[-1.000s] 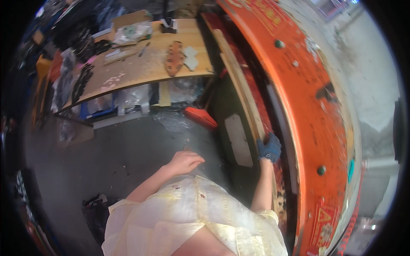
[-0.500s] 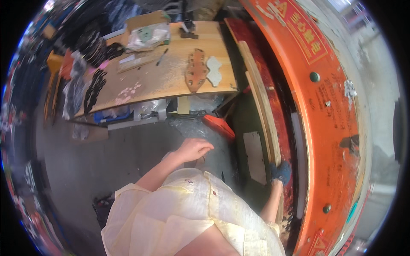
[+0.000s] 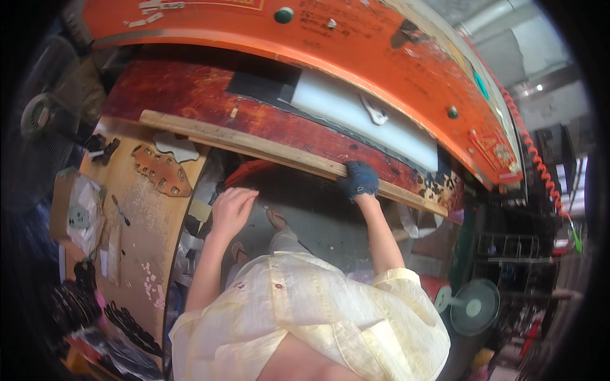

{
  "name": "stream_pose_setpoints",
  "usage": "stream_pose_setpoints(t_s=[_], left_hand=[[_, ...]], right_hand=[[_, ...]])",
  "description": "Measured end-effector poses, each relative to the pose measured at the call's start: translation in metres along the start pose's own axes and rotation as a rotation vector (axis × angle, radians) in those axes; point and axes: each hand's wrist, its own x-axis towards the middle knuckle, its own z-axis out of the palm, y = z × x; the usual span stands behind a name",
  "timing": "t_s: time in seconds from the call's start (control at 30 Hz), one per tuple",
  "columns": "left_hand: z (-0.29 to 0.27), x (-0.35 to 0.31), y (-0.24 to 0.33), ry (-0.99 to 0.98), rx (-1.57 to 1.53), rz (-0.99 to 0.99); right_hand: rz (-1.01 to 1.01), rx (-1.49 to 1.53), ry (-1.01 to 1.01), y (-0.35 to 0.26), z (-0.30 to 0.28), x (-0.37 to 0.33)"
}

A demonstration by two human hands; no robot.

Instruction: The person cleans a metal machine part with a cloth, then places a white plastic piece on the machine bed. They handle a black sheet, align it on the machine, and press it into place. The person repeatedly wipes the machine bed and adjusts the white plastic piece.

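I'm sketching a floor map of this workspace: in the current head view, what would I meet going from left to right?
Clear plastic bag → pen-like tool → orange perforated piece → bare left hand → blue-gloved right hand → round fan at lower right → hanging green piece.

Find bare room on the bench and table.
Red bench: bare left stretch between orange beam, wooden strip and black sheet; black scraps crowd its right end. Wooden table: speckled gap between slim tool and orange piece; crowded by carton at left, cords below.
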Motion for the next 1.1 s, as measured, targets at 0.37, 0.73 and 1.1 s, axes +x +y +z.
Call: stream_pose_setpoints(t_s=[0.37,0.73,1.1], left_hand=[[0.103,0.091,-0.002,0.018,0.162,0.16],[0.114,0.079,0.01,0.046,0.364,0.168],[0.124,0.083,0.02,0.099,0.446,0.083]], right_hand=[[-0.058,0.049,-0.234,-0.005,-0.026,-0.003],[-0.657,0.355,-0.03,-0.043,0.01,0.094],[0.009,-0.327,-0.323,0.28,-0.087,-0.031]])
